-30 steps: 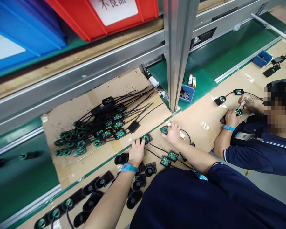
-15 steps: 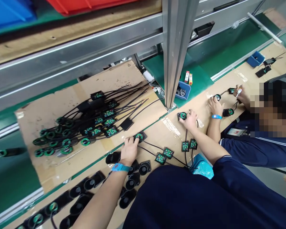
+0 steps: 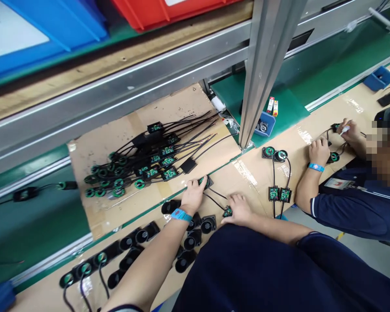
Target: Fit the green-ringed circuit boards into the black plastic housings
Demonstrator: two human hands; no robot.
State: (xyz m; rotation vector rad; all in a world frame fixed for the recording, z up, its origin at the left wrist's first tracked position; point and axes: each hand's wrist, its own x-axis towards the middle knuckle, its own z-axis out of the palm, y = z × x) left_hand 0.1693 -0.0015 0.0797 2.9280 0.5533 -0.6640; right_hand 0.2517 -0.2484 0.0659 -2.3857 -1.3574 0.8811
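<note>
My left hand (image 3: 194, 196) has its fingers closed around a black round housing (image 3: 209, 182) with a green circuit ring inside, on the cardboard-covered bench. Two black cables lead from there toward my right hand (image 3: 239, 209). That hand is closed over a small green circuit board (image 3: 227, 211) in a black case, close to my body; its palm hides part of what lies there. To the right sit two housings (image 3: 275, 154) side by side, cabled to two circuit boards (image 3: 279, 194). Empty black housings (image 3: 208, 224) stand below my left wrist.
A pile of cabled circuit boards (image 3: 156, 162) lies on a cardboard sheet (image 3: 117, 130) beyond my left hand. A metal post (image 3: 263, 69) rises ahead, near a blue parts bin (image 3: 265, 124). A co-worker's hand (image 3: 319, 151) works at the right. Cabled housings (image 3: 85, 269) line the lower left.
My right hand has left the housing at the right and moved down to a circuit board near my body. My left hand remains at its housing. The view has shifted left.
</note>
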